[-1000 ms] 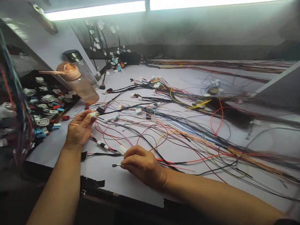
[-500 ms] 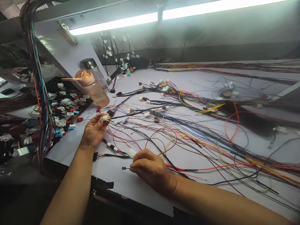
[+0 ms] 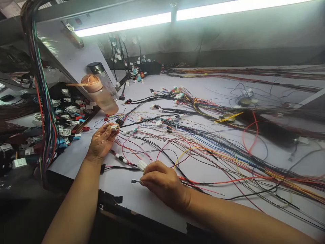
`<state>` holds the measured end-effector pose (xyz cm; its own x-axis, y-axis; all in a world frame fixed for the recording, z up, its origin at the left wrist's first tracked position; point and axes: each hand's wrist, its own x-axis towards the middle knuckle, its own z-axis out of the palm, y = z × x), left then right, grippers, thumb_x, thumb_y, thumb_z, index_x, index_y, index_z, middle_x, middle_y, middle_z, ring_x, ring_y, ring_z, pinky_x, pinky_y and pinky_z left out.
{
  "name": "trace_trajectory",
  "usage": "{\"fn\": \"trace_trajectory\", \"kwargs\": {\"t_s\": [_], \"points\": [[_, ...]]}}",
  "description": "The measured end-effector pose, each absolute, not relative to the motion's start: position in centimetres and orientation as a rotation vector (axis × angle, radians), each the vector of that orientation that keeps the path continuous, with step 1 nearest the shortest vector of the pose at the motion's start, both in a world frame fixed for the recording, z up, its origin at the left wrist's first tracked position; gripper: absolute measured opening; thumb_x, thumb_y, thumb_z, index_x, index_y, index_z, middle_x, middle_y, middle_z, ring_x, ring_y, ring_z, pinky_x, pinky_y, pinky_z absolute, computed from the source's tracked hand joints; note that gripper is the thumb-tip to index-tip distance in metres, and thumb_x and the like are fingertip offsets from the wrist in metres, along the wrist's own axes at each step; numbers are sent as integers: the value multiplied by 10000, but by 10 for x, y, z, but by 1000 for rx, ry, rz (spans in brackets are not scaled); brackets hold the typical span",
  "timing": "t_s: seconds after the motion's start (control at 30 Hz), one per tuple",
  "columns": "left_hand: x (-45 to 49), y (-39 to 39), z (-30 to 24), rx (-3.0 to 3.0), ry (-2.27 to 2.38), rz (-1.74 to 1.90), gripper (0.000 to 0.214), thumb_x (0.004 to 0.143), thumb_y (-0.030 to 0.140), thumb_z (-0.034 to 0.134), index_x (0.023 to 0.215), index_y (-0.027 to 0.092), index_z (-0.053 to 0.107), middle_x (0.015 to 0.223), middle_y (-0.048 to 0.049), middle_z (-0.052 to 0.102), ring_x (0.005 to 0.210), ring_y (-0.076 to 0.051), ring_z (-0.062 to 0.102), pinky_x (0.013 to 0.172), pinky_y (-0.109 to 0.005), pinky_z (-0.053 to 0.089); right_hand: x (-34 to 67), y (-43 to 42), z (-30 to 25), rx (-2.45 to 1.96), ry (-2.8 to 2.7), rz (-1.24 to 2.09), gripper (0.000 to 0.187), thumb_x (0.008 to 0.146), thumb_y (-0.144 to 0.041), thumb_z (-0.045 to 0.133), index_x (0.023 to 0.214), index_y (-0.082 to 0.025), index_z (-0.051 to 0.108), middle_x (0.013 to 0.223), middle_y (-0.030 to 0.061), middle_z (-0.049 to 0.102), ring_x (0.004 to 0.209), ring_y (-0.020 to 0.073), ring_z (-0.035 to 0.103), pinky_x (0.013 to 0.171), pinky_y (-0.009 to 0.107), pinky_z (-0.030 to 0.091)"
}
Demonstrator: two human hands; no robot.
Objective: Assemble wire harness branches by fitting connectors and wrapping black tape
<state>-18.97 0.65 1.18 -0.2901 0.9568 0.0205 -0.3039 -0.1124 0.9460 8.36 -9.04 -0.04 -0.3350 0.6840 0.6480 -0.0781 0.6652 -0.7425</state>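
Observation:
My left hand (image 3: 101,140) pinches a white wire connector (image 3: 115,127) between thumb and fingers. A dark wire bundle (image 3: 134,124) runs off from that connector to the right. Close beyond it lies a black connector (image 3: 119,121). My right hand (image 3: 164,184) is closed near the table's front edge, thumb and finger pressed together on a small metal piece with a black, square-looking tip (image 3: 133,181); its exact kind is too small to tell. A larger white connector (image 3: 142,165) sits right behind these fingers, partly hidden, and I cannot tell whether they touch it.
Loose wires and harnesses (image 3: 215,145) spread across the white table (image 3: 152,213). Two drink bottles (image 3: 108,101) stand at the back left. Many connectors (image 3: 71,109) are piled at the left, beside a hanging wire bundle (image 3: 47,101). A tube light (image 3: 127,24) hangs overhead.
The white connector in my left hand has turned slightly. My right hand stays in nearly the same place with the small piece still pinched.

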Motion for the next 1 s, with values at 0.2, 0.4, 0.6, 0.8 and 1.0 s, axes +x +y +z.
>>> {"fn": "trace_trajectory", "kwargs": {"t_s": [0.2, 0.4, 0.6, 0.8, 1.0], "points": [[-190, 7, 14, 947, 1196, 1634, 300, 642, 297, 839, 891, 189, 710, 935, -44, 706, 851, -137, 658, 869, -269, 522, 83, -91, 0, -490, -1755, 832, 88, 898, -204, 597, 910, -177, 680, 859, 59, 622, 778, 108, 622, 696, 206, 556], [-200, 6, 5, 1376, 1608, 1511, 294, 735, 347, 731, 972, 173, 724, 1018, -82, 707, 910, -182, 642, 903, -303, 481, 81, -90, -3, -464, -1768, 788, 93, 897, -198, 594, 892, -164, 680, 859, 65, 626, 776, 106, 618, 701, 206, 551], [-203, 10, 21, 1492, 1774, 1480, 186, 610, 183, 779, 794, 197, 751, 883, -59, 708, 939, -235, 620, 953, -326, 438, 79, -92, -9, -477, -1755, 740, 111, 896, -236, 601, 871, -170, 686, 861, 60, 627, 773, 106, 623, 701, 216, 551], [-144, -53, 48, 1434, 1671, 1544, 281, 782, 362, 690, 1025, 226, 730, 1026, -60, 683, 968, -214, 588, 935, -317, 445, 81, -90, 5, -524, -1650, 717, 112, 873, -227, 625, 807, -169, 693, 815, 51, 634, 758, 115, 617, 706, 240, 551], [-59, -125, 33, 936, 1058, 1351, 381, 834, 474, 630, 1132, 246, 697, 887, -71, 665, 751, -170, 599, 764, -301, 524, 90, -99, 28, -521, -1593, 809, 87, 857, -232, 649, 815, -180, 705, 845, 44, 638, 808, 118, 628, 777, 261, 548]]}}
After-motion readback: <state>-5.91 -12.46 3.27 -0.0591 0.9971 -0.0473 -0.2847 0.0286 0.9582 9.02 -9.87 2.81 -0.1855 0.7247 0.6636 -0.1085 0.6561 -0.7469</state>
